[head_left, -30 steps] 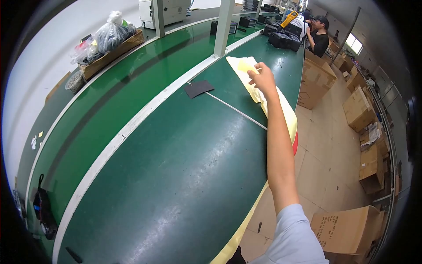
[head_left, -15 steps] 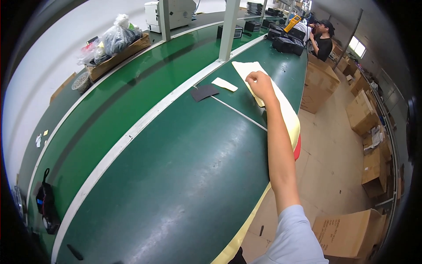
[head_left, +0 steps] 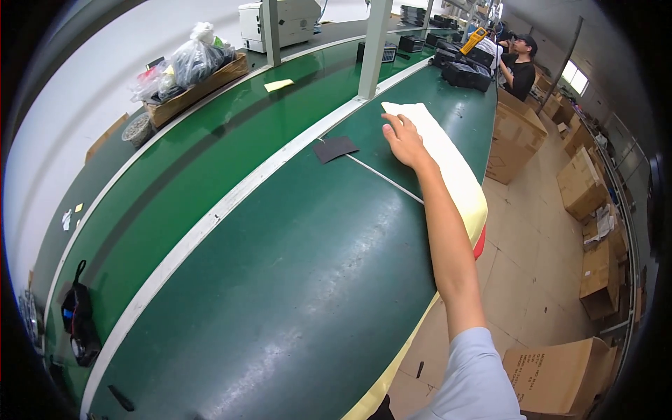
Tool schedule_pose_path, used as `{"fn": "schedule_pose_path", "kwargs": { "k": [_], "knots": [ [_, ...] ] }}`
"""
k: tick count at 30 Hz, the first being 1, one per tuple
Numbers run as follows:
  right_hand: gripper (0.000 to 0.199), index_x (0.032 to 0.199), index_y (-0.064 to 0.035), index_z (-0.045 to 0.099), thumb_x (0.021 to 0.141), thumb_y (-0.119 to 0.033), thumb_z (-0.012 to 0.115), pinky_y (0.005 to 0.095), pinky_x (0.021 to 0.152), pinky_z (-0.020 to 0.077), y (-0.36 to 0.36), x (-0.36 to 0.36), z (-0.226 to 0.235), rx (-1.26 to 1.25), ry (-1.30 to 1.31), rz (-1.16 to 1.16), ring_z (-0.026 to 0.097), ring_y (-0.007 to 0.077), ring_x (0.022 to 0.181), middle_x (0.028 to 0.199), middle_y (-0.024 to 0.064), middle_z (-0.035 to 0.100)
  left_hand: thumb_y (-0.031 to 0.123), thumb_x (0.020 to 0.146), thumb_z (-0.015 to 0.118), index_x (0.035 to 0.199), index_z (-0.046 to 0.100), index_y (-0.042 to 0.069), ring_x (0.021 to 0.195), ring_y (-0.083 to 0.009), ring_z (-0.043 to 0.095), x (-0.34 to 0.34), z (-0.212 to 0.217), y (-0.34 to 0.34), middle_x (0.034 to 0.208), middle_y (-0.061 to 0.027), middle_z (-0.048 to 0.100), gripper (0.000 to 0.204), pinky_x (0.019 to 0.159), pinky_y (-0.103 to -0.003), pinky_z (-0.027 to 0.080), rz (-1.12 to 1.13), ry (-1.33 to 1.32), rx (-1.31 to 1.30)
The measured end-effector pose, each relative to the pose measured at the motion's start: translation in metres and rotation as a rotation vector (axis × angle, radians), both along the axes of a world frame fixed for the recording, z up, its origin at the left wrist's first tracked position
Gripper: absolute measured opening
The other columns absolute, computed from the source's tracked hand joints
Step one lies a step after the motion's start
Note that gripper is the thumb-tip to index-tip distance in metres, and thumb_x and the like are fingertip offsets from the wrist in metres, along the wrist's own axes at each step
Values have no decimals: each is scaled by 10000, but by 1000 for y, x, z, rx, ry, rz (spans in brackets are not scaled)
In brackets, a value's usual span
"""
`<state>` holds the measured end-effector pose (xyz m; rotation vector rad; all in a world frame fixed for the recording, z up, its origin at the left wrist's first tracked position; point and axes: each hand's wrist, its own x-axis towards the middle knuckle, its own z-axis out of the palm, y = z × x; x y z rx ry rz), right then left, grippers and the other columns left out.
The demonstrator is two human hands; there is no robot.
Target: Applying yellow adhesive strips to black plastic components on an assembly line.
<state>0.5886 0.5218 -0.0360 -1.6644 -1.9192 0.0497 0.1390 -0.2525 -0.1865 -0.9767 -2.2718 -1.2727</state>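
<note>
My right hand [head_left: 406,142] reaches far over the dark green table, its fingers spread with nothing in them. It hovers at or just above the left edge of a long pale-yellow sheet [head_left: 448,154], so contact is hard to judge. The sheet runs along the table's right edge, and something red [head_left: 480,242] shows below it. A small black rectangular piece [head_left: 335,149] lies left of my hand, touching a thin white line on the table. On the green belt beyond the white rail is a small pale-yellow piece [head_left: 278,85]. My left hand is out of view.
A grey post [head_left: 375,56] stands at the white rail [head_left: 210,220]. Black devices [head_left: 465,73] and a yellow handheld meter [head_left: 474,40] lie at the far end, near a person [head_left: 521,70]. Cardboard boxes [head_left: 514,136] stand on the right; a black pouch [head_left: 78,322] lies left.
The small pale-yellow piece has gone from beside the black piece to the belt across the rail. My right hand's fingers have opened from a curled shape. The view has shifted slightly.
</note>
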Motion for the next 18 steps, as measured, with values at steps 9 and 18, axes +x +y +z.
{"fn": "schedule_pose_path", "kwargs": {
  "k": [9, 18],
  "knots": [
    [165, 885, -75, 692, 846, -226, 638, 436, 853, 479, -51, -7, 83, 690, -56, -197, 600, 340, 990, 1041, 155, 642, 108, 880, 547, 651, 459, -2, 486, -212, 376, 65, 73, 79, 564, -77, 427, 268, 446, -372, 262, 148, -6, 59],
    [635, 1177, -10, 660, 910, -563, 496, 443, 1009, 443, -82, 20, 22, -565, -377, -417, 580, 399, 1173, 1234, 228, 616, 42, 843, 531, 884, 637, -79, 611, -379, 624, 79, 159, 143, 731, -201, 638, 165, 565, -460, 467, -28, 130, 157]
  ]
}}
